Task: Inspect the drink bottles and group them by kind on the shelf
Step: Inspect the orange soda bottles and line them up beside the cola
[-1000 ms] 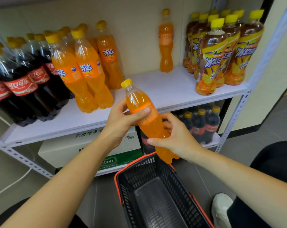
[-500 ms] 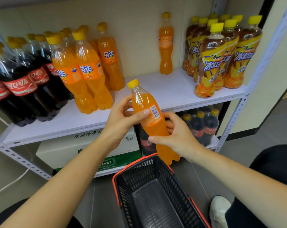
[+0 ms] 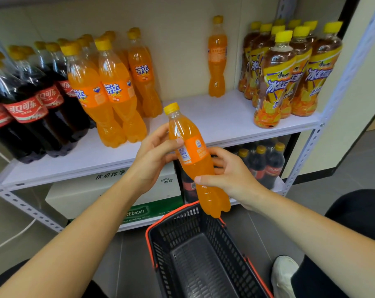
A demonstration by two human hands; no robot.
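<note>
Bottle, glossy waisted plastic, round yellow cap

The left edge cuts through the outermost of the cola bottles. Behind the front orange soda bottles and iced tea bottles, the rear rows show little but caps. The fine print on the held bottle is too small to read. That bottle hides the fingertips of the left hand and those of the right hand. The bottom edge crops the basket and a shoe. The left forearm covers part of the carton and its print.
</note>
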